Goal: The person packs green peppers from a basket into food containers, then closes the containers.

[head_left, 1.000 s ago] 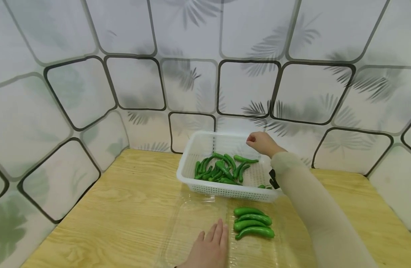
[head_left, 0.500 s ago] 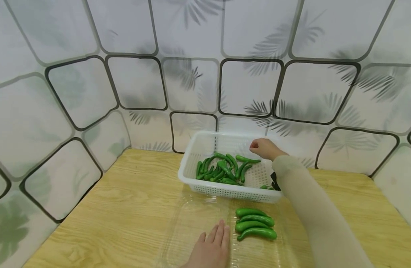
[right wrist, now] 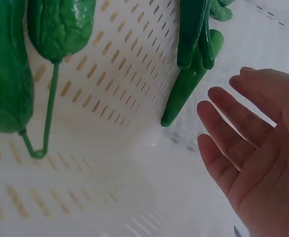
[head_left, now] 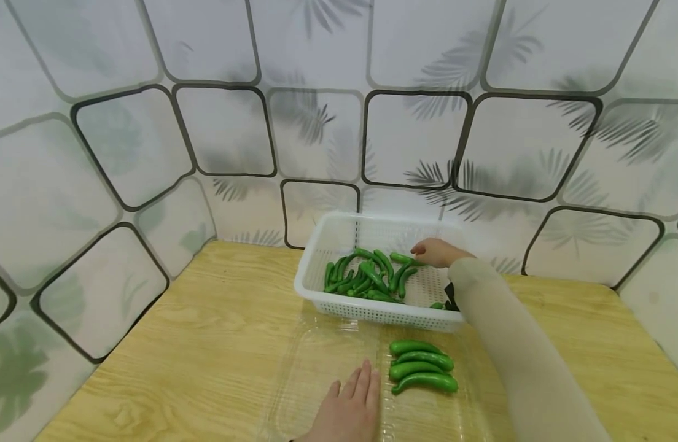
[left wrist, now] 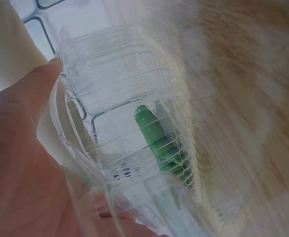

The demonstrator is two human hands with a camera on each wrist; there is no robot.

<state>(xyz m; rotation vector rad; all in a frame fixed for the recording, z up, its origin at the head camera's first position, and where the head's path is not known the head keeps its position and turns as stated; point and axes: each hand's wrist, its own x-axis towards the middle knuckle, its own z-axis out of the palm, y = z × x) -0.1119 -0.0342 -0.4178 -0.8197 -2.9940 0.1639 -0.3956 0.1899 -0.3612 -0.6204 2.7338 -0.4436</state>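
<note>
Where 4 peppers lie aligned (all gently curved), they gleam green.

A leafy wall and a yellow wood worktop
The wall stands at 12 o'clock, with big round-cornered squares edged in black and grey. Grey leaves show at 1 o'clock, a soft green leaf at 8. Faint wavy lines mark the wood.

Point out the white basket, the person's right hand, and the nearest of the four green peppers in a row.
White basket [head_left: 380, 313]: head view, on its front wall.
Right hand [right wrist: 264, 160]: right wrist view, on the palm.
Nearest green pepper [head_left: 427, 382]: head view, mid-body.
</note>
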